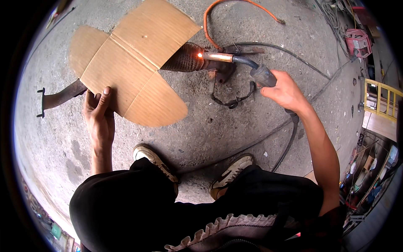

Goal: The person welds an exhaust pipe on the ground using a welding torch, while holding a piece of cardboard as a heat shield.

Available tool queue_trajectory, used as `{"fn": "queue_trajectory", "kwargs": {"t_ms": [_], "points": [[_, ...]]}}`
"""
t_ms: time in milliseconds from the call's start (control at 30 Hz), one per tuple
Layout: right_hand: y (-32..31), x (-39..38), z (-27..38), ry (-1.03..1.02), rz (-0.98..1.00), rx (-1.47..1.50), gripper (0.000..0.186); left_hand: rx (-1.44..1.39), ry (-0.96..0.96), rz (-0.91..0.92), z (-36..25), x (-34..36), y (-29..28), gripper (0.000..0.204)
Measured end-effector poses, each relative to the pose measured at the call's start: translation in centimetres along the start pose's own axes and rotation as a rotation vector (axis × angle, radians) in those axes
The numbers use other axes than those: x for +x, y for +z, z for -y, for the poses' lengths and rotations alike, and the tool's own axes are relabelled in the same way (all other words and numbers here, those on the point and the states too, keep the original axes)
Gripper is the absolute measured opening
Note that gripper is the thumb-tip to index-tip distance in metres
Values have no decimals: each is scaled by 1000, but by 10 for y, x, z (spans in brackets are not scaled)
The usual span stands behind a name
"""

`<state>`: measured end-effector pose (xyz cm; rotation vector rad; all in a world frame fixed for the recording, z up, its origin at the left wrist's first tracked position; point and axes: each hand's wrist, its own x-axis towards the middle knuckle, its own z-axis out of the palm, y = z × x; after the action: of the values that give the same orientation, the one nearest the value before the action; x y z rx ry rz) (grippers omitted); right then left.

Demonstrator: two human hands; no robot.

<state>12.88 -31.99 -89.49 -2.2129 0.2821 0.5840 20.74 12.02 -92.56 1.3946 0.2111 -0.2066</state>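
Seen from above, a person crouched on a stained concrete floor (252, 138), their two worn sneakers (153, 159) planted near the bottom of the view and dark trousers filling the lower edge. The left hand (99, 111) was closed on the near edge of a large piece of flattened brown cardboard (130, 63), thumb on top and fingers underneath, holding the sheet over the work. The right hand (285, 90) was wrapped around the grey handle of a welding torch (239, 61), whose metal nozzle pointed left. At the nozzle's tip a small orange glow (200, 55) showed where it met a braided metal flex section of an exhaust pipe (184, 59), which lay on the floor near the top centre, partly hidden beneath the cardboard. A further length of the pipe, ending in a flat flange (58, 97), came out from under the cardboard on the left, just beside the left hand. A thick black cable (289, 143) ran from the torch handle down past the right forearm. An orange hose (218, 12) curled on the floor above the pipe, and a dark strap (235, 100) lay just below it. At the far right edge stood a red machine (357, 42) and a yellow railing (382, 98).
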Motion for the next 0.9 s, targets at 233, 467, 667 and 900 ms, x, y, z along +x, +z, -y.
{"fn": "queue_trajectory", "kwargs": {"t_ms": [233, 467, 667, 900], "points": [[1, 1, 1, 10, 5, 5, 18, 18, -63, 71, 4, -8, 10, 47], [3, 6, -2, 6, 21, -21, 19, 26, -98, 98, 0, -16, 16, 49], [-2, 1, 0, 40, 27, -46, 21, 9, -96, 85, 6, -14, 20, 50], [1, 1, -5, -9, -22, 8, 23, -18, -11, -21, 1, -7, 10, 43]]}}
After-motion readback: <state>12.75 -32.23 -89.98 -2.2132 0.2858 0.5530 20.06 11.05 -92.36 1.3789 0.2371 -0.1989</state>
